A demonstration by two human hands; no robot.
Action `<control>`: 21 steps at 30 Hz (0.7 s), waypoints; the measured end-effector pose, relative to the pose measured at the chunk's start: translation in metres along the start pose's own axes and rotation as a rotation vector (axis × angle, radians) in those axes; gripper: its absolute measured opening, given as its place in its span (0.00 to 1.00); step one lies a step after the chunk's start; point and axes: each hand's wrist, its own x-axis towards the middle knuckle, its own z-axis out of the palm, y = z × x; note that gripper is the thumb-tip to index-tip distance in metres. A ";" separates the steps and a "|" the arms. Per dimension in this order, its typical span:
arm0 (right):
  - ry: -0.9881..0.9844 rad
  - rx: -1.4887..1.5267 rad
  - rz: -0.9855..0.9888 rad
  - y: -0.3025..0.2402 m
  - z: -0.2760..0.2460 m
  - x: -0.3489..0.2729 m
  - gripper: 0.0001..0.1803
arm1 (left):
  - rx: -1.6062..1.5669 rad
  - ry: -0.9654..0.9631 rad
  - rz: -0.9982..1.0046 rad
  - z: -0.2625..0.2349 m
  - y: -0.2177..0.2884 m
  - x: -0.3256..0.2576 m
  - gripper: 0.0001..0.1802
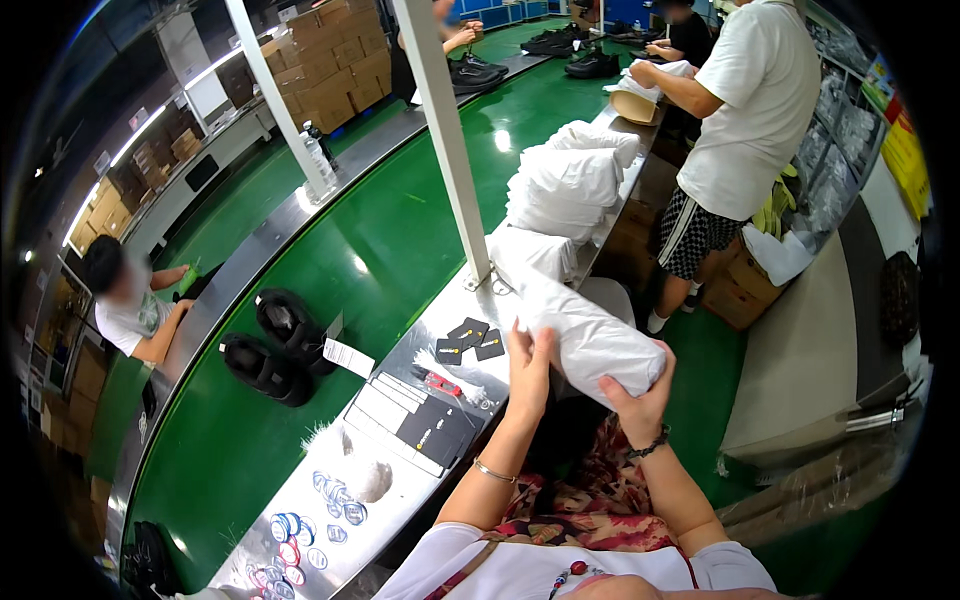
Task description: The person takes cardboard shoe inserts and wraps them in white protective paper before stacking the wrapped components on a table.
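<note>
I hold a long bundle wrapped in white tissue paper with both hands, just above the metal side ledge of the conveyor. My left hand grips its near left end from below. My right hand cups its right end. More white wrapped bundles lie stacked farther along the ledge. Small black tags and a stack of black cards lie on the ledge below my left hand.
A pair of black shoes with a white tag rides the green conveyor belt. A white post stands on the ledge. A person in a white shirt works at the right; another sits left. Round stickers lie near me.
</note>
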 end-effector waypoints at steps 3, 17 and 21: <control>-0.116 -0.380 -0.314 0.005 -0.021 0.009 0.41 | 0.743 0.261 0.603 -0.010 0.018 -0.003 0.28; -0.302 0.106 0.006 0.044 0.021 0.070 0.39 | -0.370 -0.108 -0.445 -0.023 0.031 0.103 0.24; -0.171 0.090 -0.066 0.072 0.053 0.130 0.38 | -0.039 0.022 -0.387 -0.033 0.021 0.142 0.29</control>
